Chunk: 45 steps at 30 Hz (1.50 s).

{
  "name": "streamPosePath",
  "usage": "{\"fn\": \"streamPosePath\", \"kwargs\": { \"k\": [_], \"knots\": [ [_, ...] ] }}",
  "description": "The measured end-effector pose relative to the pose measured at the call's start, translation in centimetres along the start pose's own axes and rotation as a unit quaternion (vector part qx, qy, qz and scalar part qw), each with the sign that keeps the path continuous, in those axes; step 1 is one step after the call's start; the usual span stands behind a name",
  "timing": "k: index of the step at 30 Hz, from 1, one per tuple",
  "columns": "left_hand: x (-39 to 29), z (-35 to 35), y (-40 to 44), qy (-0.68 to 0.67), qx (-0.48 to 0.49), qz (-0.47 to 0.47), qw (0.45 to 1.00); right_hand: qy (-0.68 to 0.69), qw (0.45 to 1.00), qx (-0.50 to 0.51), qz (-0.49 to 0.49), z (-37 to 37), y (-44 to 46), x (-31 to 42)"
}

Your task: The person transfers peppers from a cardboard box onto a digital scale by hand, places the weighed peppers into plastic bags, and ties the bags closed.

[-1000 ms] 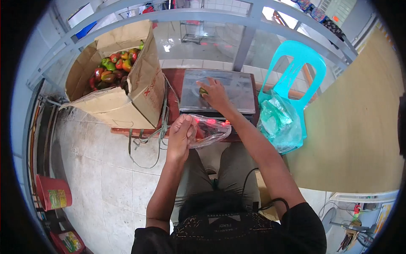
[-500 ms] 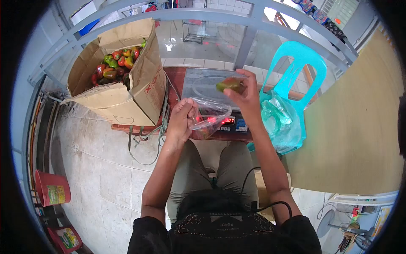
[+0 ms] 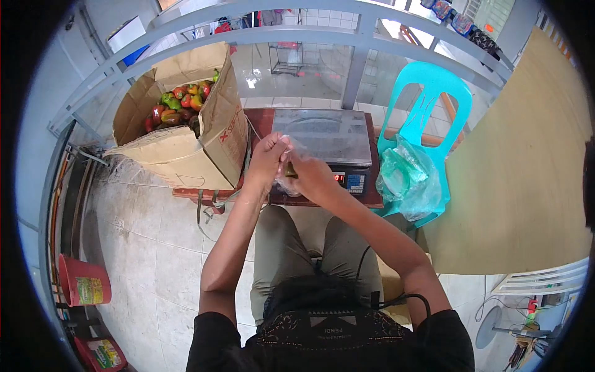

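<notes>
My left hand [image 3: 266, 160] is closed on the gathered top of a clear plastic bag [image 3: 289, 186]. Beside it, my right hand [image 3: 315, 180] is at the bag's mouth, its fingers closed round a greenish pepper [image 3: 290, 170] that shows only in part. Behind both hands lies the flat metal plate of a digital scale [image 3: 334, 139], with nothing on it and a lit red display. To the left stands a cardboard box [image 3: 211, 158] with red, green and orange peppers [image 3: 180, 101] inside.
A turquoise chair [image 3: 462, 102] at the right holds crumpled plastic bags [image 3: 409, 177]. Grey railings [image 3: 310, 36] run behind the red-brown table [image 3: 263, 121]. A large tan board [image 3: 514, 167] fills the right side. Red bins [image 3: 85, 280] stand at the lower left.
My right hand picked the pepper up off the scale plate and carried it left and down to the bag. My left hand stayed on the bag, now slightly higher.
</notes>
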<state>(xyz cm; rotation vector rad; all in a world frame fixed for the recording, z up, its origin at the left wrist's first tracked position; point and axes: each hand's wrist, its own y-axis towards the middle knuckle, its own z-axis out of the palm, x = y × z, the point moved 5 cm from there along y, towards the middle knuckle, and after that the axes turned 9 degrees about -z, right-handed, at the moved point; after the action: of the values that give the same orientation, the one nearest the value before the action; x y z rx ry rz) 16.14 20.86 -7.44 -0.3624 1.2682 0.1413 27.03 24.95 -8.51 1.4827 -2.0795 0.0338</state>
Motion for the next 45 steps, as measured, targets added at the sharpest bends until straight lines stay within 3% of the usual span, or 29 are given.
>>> {"fn": "streamPosePath", "kwargs": {
  "k": [4, 6, 9, 12, 15, 19, 22, 25, 29, 34, 40, 42, 45],
  "knots": [
    [1.5, -0.1, 0.3, -0.021, 0.001, -0.008, 1.000, -0.009, 0.999, -0.026, -0.021, 4.4, 1.6, -1.0],
    [2.4, -0.7, 0.6, -0.035, 0.004, -0.010, 0.999, -0.032, 0.993, -0.091, -0.061, 6.1, 2.9, -1.1],
    [2.5, -2.3, 0.5, -0.056, 0.007, -0.015, 0.998, -0.081, 0.991, -0.074, -0.079, 8.6, 4.5, -1.6],
    [1.9, -4.3, 0.1, -0.074, -0.005, -0.025, 0.997, -0.050, 0.998, 0.012, -0.047, 4.8, 4.3, 1.8],
    [1.0, -6.8, -0.6, -0.079, -0.009, -0.023, 0.997, 0.044, 0.999, -0.001, -0.021, 1.5, 3.5, 2.2],
    [1.8, -8.2, 0.5, -0.046, -0.039, 0.010, 0.998, 0.076, 0.981, 0.096, -0.150, -3.6, 2.2, 3.5],
    [1.2, -6.9, -0.8, 0.018, -0.042, -0.003, 0.999, -0.011, 0.974, 0.039, -0.223, -6.1, 1.1, 4.2],
    [-0.3, -3.8, -3.4, 0.046, -0.028, -0.002, 0.999, -0.010, 0.988, -0.042, -0.149, -9.8, 0.4, 4.7],
    [-0.4, -2.5, -3.5, 0.093, 0.023, 0.083, 0.992, -0.037, 0.991, -0.031, -0.125, -8.5, -0.6, 3.9],
    [-2.1, -1.0, -4.3, 0.079, -0.020, 0.079, 0.994, -0.027, 0.997, -0.061, -0.046, -11.6, -0.8, 4.1],
    [-3.2, 1.8, -3.9, 0.170, 0.035, 0.103, 0.979, -0.028, 0.995, -0.024, -0.091, -8.0, -1.4, 0.5],
    [-3.7, 1.8, -3.7, 0.165, 0.089, 0.089, 0.978, 0.012, 0.997, -0.060, -0.048, -8.7, -1.3, -0.2],
    [-5.1, 2.1, -4.9, -0.106, 0.179, 0.212, 0.955, 0.050, 0.995, -0.087, -0.017, -10.2, -1.0, -0.4]
  ]
}}
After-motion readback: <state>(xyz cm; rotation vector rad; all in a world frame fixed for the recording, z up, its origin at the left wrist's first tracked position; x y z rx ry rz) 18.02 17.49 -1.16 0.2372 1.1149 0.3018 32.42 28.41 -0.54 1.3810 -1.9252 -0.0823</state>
